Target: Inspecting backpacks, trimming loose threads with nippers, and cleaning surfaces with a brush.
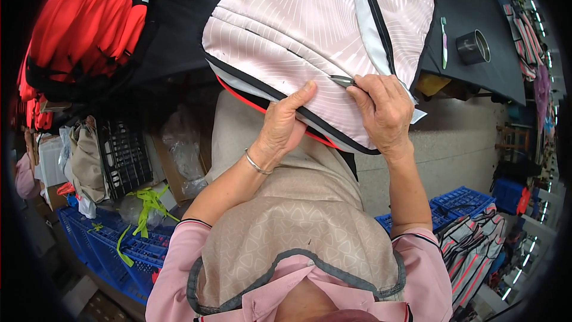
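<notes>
A pale pink patterned fabric panel [280, 48] with black-bound edges lies partly on the dark table and partly over my lap. It looks like a sewn bag piece, with a seam across it and a grey-white strip edged in black. My left hand [285, 122] grips its near edge, thumb on top and the other fingers hidden underneath. Dark, pointed thread snips [341, 80] are held in my right hand [386, 113], their tips close to the pink surface by the seam. A red edge shows under the panel, beside my left hand.
A stack of red and black sewn pieces [89, 24] rests at the table's left. On the right stand a metal cup [473, 47] and a toothbrush [444, 42]. Blue crates [113, 244] sit low at left, with others [462, 203] at right beside striped fabric pieces [473, 250].
</notes>
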Demonstrator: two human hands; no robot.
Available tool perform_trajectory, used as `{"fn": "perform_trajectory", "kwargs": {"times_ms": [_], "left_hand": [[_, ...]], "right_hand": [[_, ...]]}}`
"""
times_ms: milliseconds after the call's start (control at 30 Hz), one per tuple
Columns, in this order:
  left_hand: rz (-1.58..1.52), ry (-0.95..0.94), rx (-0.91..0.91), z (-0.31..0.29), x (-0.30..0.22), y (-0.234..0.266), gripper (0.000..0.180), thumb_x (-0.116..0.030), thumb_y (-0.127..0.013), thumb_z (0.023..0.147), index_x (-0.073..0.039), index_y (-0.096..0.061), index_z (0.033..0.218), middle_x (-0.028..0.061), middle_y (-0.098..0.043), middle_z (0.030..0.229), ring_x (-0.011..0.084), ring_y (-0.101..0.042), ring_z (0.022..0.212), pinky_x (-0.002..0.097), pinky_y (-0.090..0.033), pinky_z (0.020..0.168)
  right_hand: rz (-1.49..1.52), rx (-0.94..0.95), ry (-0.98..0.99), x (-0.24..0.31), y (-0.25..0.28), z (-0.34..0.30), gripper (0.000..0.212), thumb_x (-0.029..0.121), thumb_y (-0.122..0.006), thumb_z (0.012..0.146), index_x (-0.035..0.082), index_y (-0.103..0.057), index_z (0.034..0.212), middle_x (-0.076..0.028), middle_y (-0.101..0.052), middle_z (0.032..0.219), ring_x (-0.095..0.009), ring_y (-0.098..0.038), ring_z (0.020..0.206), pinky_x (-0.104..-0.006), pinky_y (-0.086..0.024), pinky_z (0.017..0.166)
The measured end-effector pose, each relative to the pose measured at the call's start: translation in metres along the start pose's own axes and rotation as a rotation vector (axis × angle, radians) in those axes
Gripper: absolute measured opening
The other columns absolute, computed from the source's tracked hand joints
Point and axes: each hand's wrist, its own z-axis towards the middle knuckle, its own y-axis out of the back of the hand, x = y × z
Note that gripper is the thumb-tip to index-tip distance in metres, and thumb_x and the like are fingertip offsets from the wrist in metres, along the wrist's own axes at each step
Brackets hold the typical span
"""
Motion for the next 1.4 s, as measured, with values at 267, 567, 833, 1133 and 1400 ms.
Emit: {"fn": "perform_trajectory", "kwargs": {"times_ms": [267, 567, 833, 1133, 1400], "left_hand": [[0.012, -0.012, 0.007, 0.002, -0.003, 0.004, 0.036, -0.015, -0.066, 0.094, 0.007, -0.056, 0.121, 0.0142, -0.063, 0.117, 0.0223, -0.061, 0.11, 0.0371, -0.048, 0.101], [0.223, -0.44, -0.227, 0.002, -0.015, 0.026, 0.034, -0.011, -0.074, 0.086, 0.005, -0.061, 0.114, 0.0094, -0.066, 0.109, 0.0157, -0.062, 0.099, 0.0312, -0.05, 0.089], [0.321, -0.145, -0.205, 0.008, 0.02, 0.015, 0.055, -0.021, -0.076, 0.087, 0.005, -0.052, 0.129, 0.0104, -0.061, 0.124, 0.0172, -0.058, 0.11, 0.0322, -0.045, 0.097], [0.057, -0.097, -0.061, -0.001, 0.007, -0.002, 0.056, -0.028, -0.076, 0.087, 0.006, -0.053, 0.126, 0.014, -0.061, 0.121, 0.0216, -0.061, 0.11, 0.0371, -0.051, 0.096], [0.061, -0.073, -0.046, -0.003, 0.005, -0.003, 0.056, -0.031, -0.075, 0.088, 0.007, -0.054, 0.123, 0.0155, -0.063, 0.117, 0.0224, -0.063, 0.107, 0.0371, -0.053, 0.094]], "right_hand": [[0.237, -0.028, -0.261, -0.006, -0.002, -0.008, 0.017, 0.008, -0.074, 0.084, 0.001, -0.066, 0.096, -0.009, -0.066, 0.081, -0.017, -0.062, 0.07, -0.0281, -0.049, 0.063], [0.81, -0.031, -0.783, -0.018, -0.069, -0.015, 0.019, 0.016, -0.062, 0.098, -0.002, -0.063, 0.105, -0.001, -0.063, 0.091, -0.008, -0.059, 0.084, -0.0211, -0.047, 0.078], [0.866, -0.034, -0.761, -0.011, -0.065, -0.014, 0.021, 0.016, -0.063, 0.097, -0.002, -0.063, 0.107, -0.002, -0.063, 0.092, -0.008, -0.059, 0.084, -0.0215, -0.047, 0.078], [0.299, -0.077, -0.288, 0.01, -0.012, -0.027, 0.022, 0.01, -0.078, 0.079, 0.003, -0.066, 0.096, -0.01, -0.066, 0.083, -0.023, -0.063, 0.071, -0.0326, -0.05, 0.062], [0.041, -0.081, -0.047, 0.009, -0.014, -0.02, 0.022, 0.018, -0.078, 0.077, 0.006, -0.066, 0.092, -0.004, -0.066, 0.082, -0.021, -0.061, 0.069, -0.0323, -0.048, 0.06]]}}
